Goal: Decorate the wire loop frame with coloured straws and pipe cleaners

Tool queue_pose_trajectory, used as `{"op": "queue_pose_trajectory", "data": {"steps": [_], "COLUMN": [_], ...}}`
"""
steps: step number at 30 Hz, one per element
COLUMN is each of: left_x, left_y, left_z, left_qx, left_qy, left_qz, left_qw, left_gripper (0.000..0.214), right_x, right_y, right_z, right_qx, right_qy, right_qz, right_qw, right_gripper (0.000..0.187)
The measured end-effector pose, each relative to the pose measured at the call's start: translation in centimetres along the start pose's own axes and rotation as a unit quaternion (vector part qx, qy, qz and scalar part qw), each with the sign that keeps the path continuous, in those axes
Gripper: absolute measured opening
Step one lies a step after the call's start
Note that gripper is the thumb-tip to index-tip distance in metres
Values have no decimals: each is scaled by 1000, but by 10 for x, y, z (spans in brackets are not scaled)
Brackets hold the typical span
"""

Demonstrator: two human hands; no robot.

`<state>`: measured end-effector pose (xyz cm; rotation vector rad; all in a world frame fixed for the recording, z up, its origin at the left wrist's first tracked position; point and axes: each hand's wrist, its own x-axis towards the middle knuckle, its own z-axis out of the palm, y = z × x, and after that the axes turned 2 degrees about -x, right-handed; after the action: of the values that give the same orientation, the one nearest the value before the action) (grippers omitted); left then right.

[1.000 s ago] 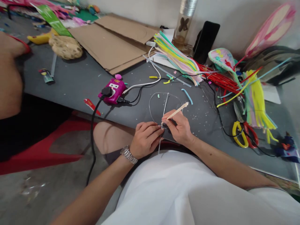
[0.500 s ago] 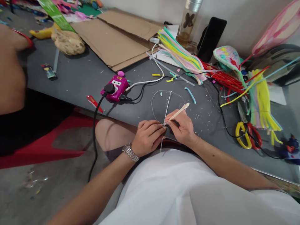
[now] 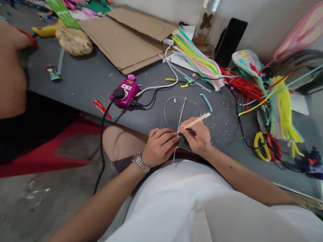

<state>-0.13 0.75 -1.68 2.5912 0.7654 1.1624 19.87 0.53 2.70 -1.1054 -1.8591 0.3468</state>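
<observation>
A thin wire frame, a rounded heart-like loop with a straight middle stem, stands up from my fingers over the table's near edge. My left hand is closed, pinching the base of this frame where the wires meet. My right hand is closed too, its thumb and forefinger at the same joint. A pale wooden stick with a frayed tip juts up to the right from my right hand. Fingers hide the joint itself, and the stem's lower end hangs below them.
A purple power adapter with cords lies left of my hands. Cardboard sheets, bundled pipe cleaners and a phone stand behind. Scissors rest at right. Another person's arm reaches in at far left.
The stick's tip has swung slightly right and down as my right hand turned a little. My left hand keeps its pinch. The whole view has shifted slightly.
</observation>
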Motion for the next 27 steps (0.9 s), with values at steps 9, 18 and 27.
{"op": "queue_pose_trajectory", "data": {"steps": [9,18,27], "left_x": [-1,0,0], "left_y": [0,0,-1], "left_z": [1,1,1], "left_qx": [1,7,1], "left_qy": [3,4,5], "left_qz": [0,1,3], "left_qw": [1000,1000,1000], "left_gripper": [30,27,28], "right_x": [1,0,1], "right_y": [2,0,0], "right_z": [1,0,0], "right_qx": [-16,-21,3], "right_qy": [-39,-45,-19], "right_qz": [4,-14,4], "right_qw": [999,999,1000], "right_gripper": [17,16,16]}}
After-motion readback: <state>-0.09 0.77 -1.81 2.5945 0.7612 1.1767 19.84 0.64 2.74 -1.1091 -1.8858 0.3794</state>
